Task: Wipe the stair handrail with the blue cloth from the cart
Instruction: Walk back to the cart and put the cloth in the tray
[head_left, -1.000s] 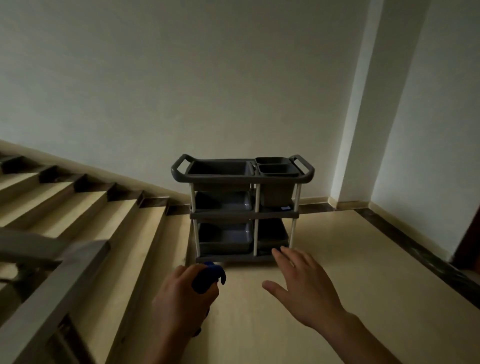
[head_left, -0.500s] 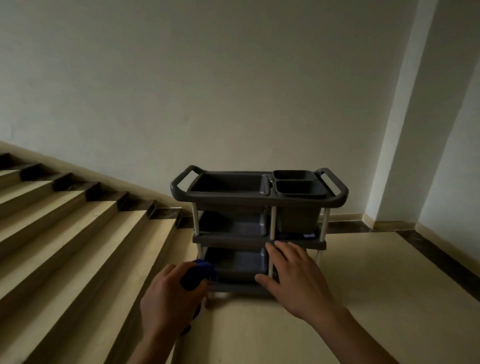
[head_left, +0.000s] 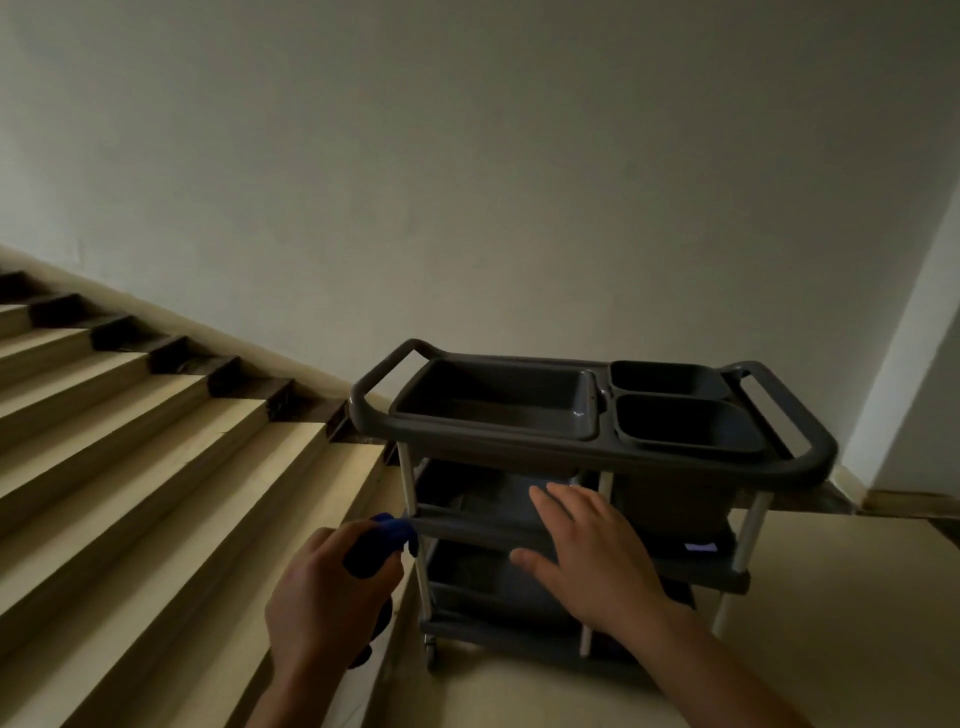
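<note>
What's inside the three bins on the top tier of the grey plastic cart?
The large grey rectangular bin shows a bare floor, nothing in it. The two smaller bins beside it are too dark to see their bottoms.

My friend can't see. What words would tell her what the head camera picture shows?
A left hand grips a bunched blue cloth while the open right hand hovers by a grey three-shelf cart. Tan stairs rise on the left, under a plain wall.

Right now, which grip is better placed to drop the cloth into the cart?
Probably left: the left grip holds the blue cloth beside the cart; the right grip is open, empty.
</note>
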